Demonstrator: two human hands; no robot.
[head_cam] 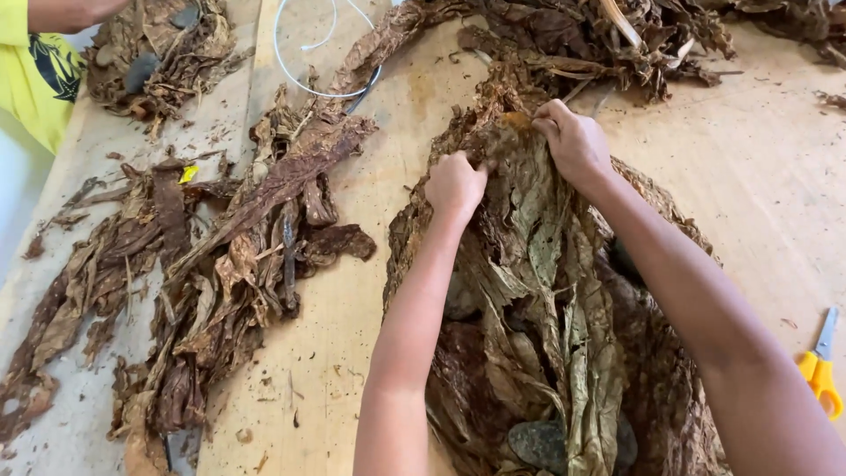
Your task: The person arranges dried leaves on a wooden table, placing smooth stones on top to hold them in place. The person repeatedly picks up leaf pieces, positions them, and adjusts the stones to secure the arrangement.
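Note:
A big heap of dried brown and greenish leaves (546,291) lies on the wooden table (758,167) in front of me. My left hand (455,183) is closed on the upper left edge of the heap. My right hand (573,139) pinches a leaf at the heap's top, a little farther away. Both forearms reach forward over the leaves. A dark grey stone (539,443) rests on the near end of the heap.
To the left lie long strips of dark dried leaves (220,264). More loose leaves (599,40) pile at the far edge. Yellow-handled scissors (821,370) lie at the right. A white cable (304,53) loops at the back. Another person's yellow sleeve (31,66) shows top left.

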